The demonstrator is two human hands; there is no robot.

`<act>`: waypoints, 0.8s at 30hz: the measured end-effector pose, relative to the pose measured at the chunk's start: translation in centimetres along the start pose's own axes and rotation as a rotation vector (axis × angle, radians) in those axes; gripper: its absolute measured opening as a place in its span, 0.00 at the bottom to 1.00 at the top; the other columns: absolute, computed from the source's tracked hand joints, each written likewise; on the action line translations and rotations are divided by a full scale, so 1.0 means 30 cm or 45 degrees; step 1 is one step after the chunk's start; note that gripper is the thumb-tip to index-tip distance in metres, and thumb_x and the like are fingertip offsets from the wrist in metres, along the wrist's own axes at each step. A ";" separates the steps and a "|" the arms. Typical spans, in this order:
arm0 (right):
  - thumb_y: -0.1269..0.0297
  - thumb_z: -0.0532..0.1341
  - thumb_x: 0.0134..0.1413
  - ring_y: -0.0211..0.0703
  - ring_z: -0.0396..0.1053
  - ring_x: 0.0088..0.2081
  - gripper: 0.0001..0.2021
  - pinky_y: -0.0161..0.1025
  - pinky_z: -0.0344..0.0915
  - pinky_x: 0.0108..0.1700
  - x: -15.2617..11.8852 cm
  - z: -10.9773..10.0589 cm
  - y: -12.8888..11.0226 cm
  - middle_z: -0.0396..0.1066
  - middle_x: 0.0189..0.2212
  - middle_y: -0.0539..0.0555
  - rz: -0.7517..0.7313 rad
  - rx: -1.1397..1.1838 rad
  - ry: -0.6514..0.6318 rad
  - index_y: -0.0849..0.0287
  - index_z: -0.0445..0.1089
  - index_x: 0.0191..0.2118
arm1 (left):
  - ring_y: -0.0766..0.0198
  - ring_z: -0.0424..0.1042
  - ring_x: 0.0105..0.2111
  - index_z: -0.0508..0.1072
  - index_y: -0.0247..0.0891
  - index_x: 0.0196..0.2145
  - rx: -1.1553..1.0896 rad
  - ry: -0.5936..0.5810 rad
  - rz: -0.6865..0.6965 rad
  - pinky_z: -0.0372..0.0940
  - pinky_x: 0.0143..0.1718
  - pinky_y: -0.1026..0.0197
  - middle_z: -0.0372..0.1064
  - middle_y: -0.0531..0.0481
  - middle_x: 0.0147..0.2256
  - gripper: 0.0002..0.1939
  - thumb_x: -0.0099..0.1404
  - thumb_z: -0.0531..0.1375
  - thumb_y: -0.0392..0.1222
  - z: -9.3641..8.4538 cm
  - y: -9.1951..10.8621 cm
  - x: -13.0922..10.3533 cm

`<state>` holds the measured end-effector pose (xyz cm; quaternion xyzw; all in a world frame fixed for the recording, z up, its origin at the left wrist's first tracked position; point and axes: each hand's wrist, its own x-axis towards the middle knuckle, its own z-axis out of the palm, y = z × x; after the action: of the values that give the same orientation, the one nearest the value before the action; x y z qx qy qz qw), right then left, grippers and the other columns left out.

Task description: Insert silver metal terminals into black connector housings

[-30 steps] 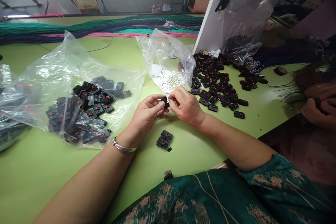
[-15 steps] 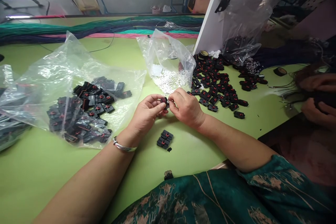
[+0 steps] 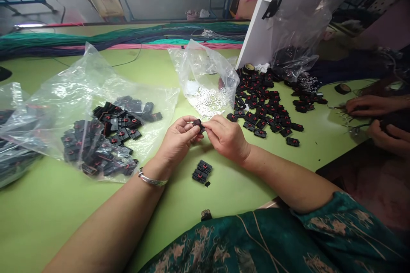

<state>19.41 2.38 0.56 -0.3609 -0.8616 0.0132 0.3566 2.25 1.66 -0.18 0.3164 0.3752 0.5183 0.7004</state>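
A small black connector (image 3: 198,125) is pinched between the thumb and fingers of my left hand (image 3: 181,138). The fingers of my right hand (image 3: 227,138) are closed at the connector's right end; whatever they pinch there is too small to name. Two black connectors with red clips (image 3: 202,171) lie side by side on the green table (image 3: 173,217), just below my hands, with a tiny black piece (image 3: 207,184) beside them. Beyond my hands, a clear bag (image 3: 205,62) holds many small silvery pieces (image 3: 209,100).
Left, a large clear bag (image 3: 64,89) holds several black connectors. More connectors (image 3: 265,108) are heaped at the right by a white panel (image 3: 256,30). Wire bundles (image 3: 144,38) cross the back. Another person's hands (image 3: 368,104) work at the far right.
My right fingers have shifted slightly at the connector, which is tilted differently. The other person's upper hand has moved left. The view has shifted a little.
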 end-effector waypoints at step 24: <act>0.68 0.59 0.51 0.34 0.63 0.25 0.06 0.32 0.62 0.28 0.034 -0.031 0.003 0.69 0.23 0.49 0.767 0.819 -0.147 0.61 0.71 0.27 | 0.67 0.73 0.29 0.72 0.38 0.40 0.230 -0.117 0.108 0.69 0.37 0.62 0.74 0.52 0.30 0.16 0.55 0.70 0.39 0.003 -0.018 -0.003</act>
<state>19.53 2.88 1.85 -0.4652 -0.6885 0.4042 0.3822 2.58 1.41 -0.57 0.4172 0.3741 0.4964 0.6630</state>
